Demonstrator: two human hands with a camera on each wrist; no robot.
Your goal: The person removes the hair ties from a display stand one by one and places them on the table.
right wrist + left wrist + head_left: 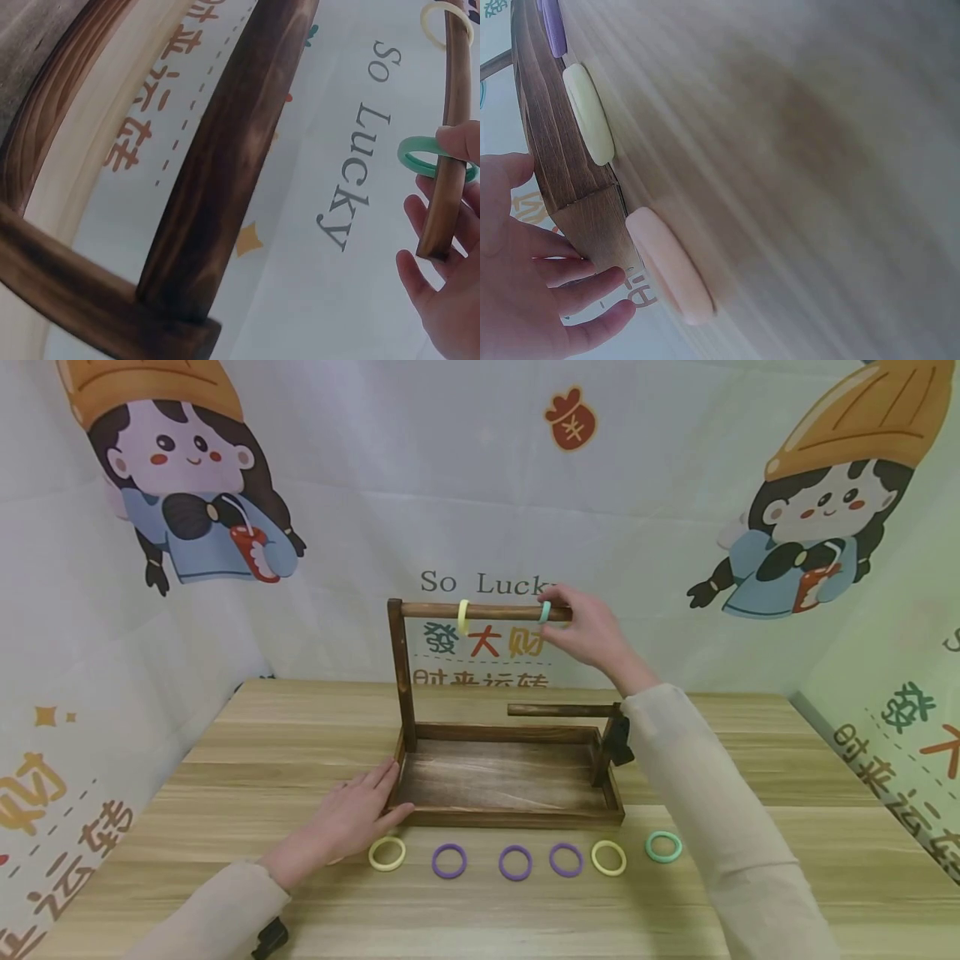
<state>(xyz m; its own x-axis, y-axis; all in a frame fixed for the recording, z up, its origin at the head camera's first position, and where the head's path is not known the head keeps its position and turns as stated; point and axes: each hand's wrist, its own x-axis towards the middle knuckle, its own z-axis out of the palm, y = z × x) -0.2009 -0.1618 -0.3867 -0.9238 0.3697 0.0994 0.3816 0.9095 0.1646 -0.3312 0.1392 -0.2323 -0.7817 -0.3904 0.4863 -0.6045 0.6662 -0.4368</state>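
Note:
My right hand [588, 628] pinches a green ring [545, 612] that encircles the upper wooden bar [502, 611] near its free right end. Further left on that bar hangs a pale yellow ring [463, 617]. In the right wrist view, thumb and fingers meet at the green ring [420, 155], and the bar's tip [442, 225] passes in front of the palm. My left hand [348, 814] rests against the left front corner of the dark wooden tray [510, 817] that carries the bars. Its fingers look extended along the corner in the left wrist view.
A shorter, lower bar [558, 710] stands at the tray's right. Along the table before the tray lie yellow [387, 869], purple [449, 876] and green [663, 860] rings. A peach ring [671, 266] lies near my left hand. Behind hangs a printed cloth [420, 468].

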